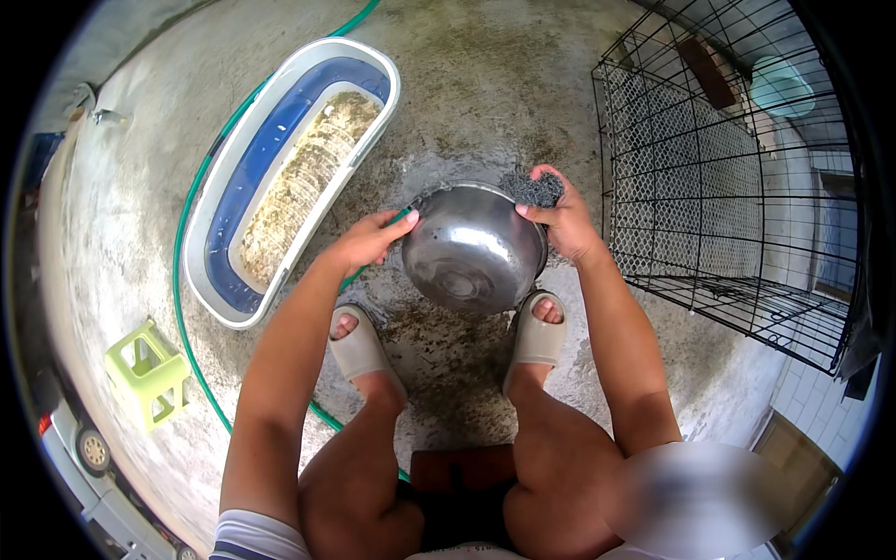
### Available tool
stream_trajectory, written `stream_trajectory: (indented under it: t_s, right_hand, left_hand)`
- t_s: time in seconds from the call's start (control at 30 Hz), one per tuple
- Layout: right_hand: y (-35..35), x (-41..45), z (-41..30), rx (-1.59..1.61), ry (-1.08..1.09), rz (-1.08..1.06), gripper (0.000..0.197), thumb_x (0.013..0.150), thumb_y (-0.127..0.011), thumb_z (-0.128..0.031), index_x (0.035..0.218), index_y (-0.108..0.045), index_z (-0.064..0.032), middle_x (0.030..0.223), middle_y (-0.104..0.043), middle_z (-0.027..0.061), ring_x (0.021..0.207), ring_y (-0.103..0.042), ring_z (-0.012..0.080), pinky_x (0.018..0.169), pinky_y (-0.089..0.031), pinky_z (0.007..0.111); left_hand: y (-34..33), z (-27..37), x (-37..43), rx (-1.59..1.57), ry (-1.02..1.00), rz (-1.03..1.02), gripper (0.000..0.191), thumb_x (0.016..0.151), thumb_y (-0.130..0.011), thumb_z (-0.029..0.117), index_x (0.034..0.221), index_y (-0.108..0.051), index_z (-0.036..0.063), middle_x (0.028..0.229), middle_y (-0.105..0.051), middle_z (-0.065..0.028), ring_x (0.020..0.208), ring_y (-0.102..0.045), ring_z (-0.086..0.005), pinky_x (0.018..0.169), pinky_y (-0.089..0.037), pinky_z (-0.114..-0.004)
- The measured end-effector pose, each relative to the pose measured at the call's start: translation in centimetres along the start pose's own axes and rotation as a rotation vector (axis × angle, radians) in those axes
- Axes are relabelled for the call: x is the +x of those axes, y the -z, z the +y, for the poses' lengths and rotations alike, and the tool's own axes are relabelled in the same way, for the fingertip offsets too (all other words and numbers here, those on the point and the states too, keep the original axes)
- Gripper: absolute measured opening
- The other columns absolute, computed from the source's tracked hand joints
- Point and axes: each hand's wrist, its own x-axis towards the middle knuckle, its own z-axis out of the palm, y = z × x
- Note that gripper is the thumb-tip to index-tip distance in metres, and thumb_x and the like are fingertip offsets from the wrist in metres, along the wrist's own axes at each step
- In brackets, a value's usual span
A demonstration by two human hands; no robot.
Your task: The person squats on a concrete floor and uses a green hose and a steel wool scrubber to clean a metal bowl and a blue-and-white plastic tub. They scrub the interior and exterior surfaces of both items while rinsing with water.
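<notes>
A stainless steel basin is tilted above the wet concrete between my feet, its rounded underside towards me. My left hand grips the end of a green hose, and its thumb is at the basin's left edge. At the other side, my right hand pinches a dark steel wool scrubber while its thumb presses on the basin's rim. The inside of the basin faces away from me and is hidden.
An oblong blue-and-white tub with a soiled, ribbed bottom lies to the left. Beyond it are the trailing hose and a lime-green plastic stool. A black wire cage stands on the right, near a pale teal basin.
</notes>
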Motion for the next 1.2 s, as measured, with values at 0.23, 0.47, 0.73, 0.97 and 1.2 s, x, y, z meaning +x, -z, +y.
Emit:
stream_trajectory:
  t_s: [0.23,0.47,0.73,0.97,1.2]
  right_hand:
    - [-0.9,3.3,3.3,-0.74,0.231,0.444,0.042,0.083,-0.086,-0.011,0.117,-0.062,-0.0097,0.106,-0.072,0.011,0.099,-0.069,0.0278,0.093,-0.053,0.039]
    - [-10.9,-2.3,3.2,-1.136,0.536,0.136,0.031,0.09,-0.077,-0.027,0.114,-0.07,-0.0096,0.131,-0.064,0.0127,0.128,-0.057,0.0377,0.106,-0.049,0.047]
    - [-9.0,-3.2,5.7,-1.103,0.612,0.303,0.021,0.091,-0.07,-0.013,0.112,-0.07,-0.0103,0.134,-0.06,0.0127,0.126,-0.053,0.0382,0.106,-0.046,0.05]
    - [-11.6,-8.6,5.4,-1.118,0.856,-0.247,0.022,0.09,-0.071,-0.012,0.112,-0.069,-0.0102,0.135,-0.059,0.0141,0.123,-0.054,0.0409,0.104,-0.047,0.05]
    - [-2.9,-6.8,12.4,-0.666,0.118,0.495,0.044,0.097,-0.071,-0.026,0.135,-0.057,-0.0068,0.151,-0.046,0.0225,0.133,-0.051,0.0372,0.107,-0.042,0.051]
  left_hand:
    - [-2.4,0.8,-0.9,0.108,-0.094,-0.002,0.079,0.094,-0.062,0.073,0.118,-0.075,-0.0012,0.103,-0.073,-0.012,0.094,-0.067,-0.0197,0.088,-0.052,-0.036]
    - [-3.1,0.3,-0.2,0.164,0.076,0.263,0.089,0.091,-0.06,0.078,0.107,-0.075,-0.0078,0.099,-0.075,-0.0239,0.099,-0.073,-0.0331,0.091,-0.053,-0.041]
    - [-3.1,-0.6,0.7,0.087,0.186,0.293,0.098,0.084,-0.073,0.075,0.111,-0.068,-0.0199,0.113,-0.072,-0.029,0.106,-0.071,-0.0314,0.094,-0.053,-0.041]
    - [-2.7,0.7,0.3,-0.011,0.155,0.404,0.092,0.084,-0.076,0.072,0.107,-0.069,-0.0173,0.104,-0.073,-0.0229,0.092,-0.07,-0.0264,0.086,-0.054,-0.039]
    - [-1.8,0.2,0.1,-0.2,0.085,0.431,0.082,0.088,-0.075,0.069,0.098,-0.071,-0.0129,0.098,-0.072,-0.0185,0.086,-0.067,-0.0224,0.081,-0.054,-0.039]
